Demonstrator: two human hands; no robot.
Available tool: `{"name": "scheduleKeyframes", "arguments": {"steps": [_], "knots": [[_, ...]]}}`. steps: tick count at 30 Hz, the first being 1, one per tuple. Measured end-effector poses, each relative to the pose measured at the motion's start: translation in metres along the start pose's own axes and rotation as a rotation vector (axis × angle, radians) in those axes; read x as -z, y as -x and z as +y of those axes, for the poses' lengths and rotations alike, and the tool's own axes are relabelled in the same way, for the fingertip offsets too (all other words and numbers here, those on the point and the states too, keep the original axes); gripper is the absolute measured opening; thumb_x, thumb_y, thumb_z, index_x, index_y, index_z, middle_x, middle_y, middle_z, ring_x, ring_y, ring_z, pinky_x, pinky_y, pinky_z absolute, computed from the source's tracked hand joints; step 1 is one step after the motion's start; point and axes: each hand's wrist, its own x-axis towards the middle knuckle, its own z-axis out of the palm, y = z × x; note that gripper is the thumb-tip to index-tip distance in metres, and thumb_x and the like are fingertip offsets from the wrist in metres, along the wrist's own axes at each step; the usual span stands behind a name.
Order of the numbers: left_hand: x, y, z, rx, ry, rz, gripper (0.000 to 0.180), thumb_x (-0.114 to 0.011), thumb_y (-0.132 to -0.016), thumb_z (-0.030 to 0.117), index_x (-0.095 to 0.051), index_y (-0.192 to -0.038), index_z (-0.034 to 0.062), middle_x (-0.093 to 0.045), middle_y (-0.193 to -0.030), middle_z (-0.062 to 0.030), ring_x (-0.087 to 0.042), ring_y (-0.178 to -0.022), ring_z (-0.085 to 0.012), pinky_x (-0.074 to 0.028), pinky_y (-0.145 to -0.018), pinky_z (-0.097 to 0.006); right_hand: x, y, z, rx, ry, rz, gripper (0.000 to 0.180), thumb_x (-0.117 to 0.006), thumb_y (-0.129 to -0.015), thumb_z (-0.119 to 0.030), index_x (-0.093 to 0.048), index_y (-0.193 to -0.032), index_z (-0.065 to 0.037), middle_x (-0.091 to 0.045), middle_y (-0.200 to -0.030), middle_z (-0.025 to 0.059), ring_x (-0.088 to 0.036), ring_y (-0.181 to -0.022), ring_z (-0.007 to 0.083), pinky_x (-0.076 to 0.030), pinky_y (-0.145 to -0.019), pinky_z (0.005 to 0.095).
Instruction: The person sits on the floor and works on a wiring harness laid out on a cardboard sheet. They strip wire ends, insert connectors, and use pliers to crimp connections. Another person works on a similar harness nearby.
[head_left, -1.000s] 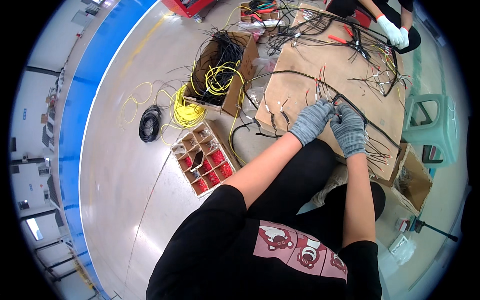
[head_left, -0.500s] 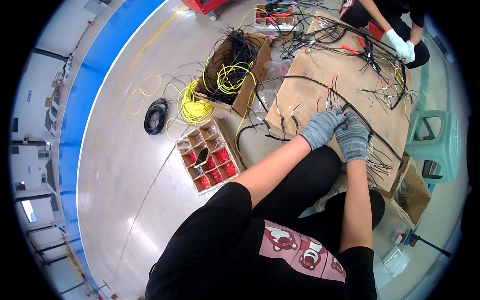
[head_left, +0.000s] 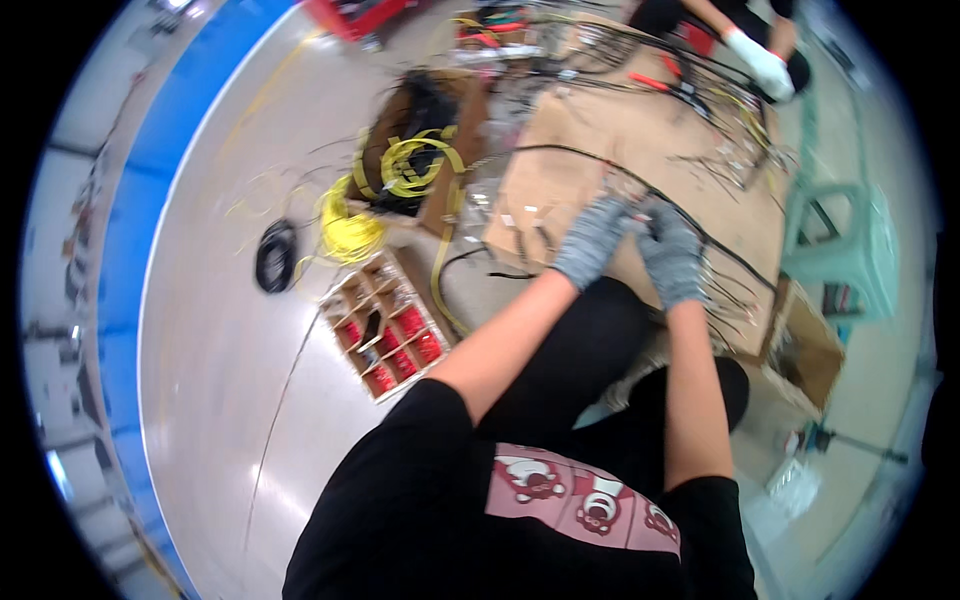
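A black wire harness runs across a brown board in front of me, with thin wire ends branching off it. My left hand, in a grey knit glove, is at the near side of the harness with its fingers closed. Close beside it, my right hand, gloved alike, has its fingers bent in toward the left fingertips. Blur hides what the fingertips pinch, probably thin wire ends. Short loose wires lie left of my left hand, and more wire ends spread right of my right wrist.
To the left are a divided box of small red parts, yellow wire coils, a black coil and a carton of wire. Red-handled pliers lie farther up. A co-worker's white-gloved hand is at the far right, beyond a green stool.
The whole view has shifted, moving the scene left and slightly up, and is now blurred. My hands have moved slightly apart at the harness.
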Motion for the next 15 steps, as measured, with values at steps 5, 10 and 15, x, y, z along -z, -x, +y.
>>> {"name": "scheduleKeyframes", "arguments": {"steps": [5,10,15], "knots": [[0.001,-0.001,-0.006,0.512,0.538,-0.102,0.015,-0.056,-0.089,0.013,-0.058,-0.099,0.0008,-0.061,-0.082,-0.0073,-0.057,-0.068,-0.0141,-0.049,-0.066,-0.026,-0.001,0.002,0.009,-0.25,-0.353,-0.103,0.012,-0.061,-0.079,-0.01,-0.063,-0.089,-0.003,-0.064,-0.079,0.0148,-0.062,-0.071,0.0289,-0.049,-0.066,0.0351],[-0.001,-0.004,0.009,0.598,0.676,-0.15,0.01,-0.055,-0.09,0.007,-0.058,-0.098,0.0015,-0.06,-0.082,-0.0017,-0.054,-0.067,-0.0046,-0.048,-0.062,-0.019,0.015,0.001,0.0,-0.335,-0.394,-0.153,0.013,-0.062,-0.079,-0.012,-0.063,-0.088,-0.002,-0.065,-0.08,0.0153,-0.062,-0.073,0.0299,-0.049,-0.067,0.0355],[0.005,-0.004,0.009,0.604,0.53,-0.295,0.012,-0.056,-0.09,0.009,-0.058,-0.098,0.0009,-0.061,-0.08,-0.0023,-0.057,-0.066,-0.0069,-0.048,-0.061,-0.021,0.025,0.003,-0.005,-0.181,-0.117,-0.164,0.017,-0.06,-0.081,-0.017,-0.061,-0.09,-0.002,-0.064,-0.083,0.0188,-0.061,-0.077,0.0345,-0.049,-0.07,0.0392]]}}
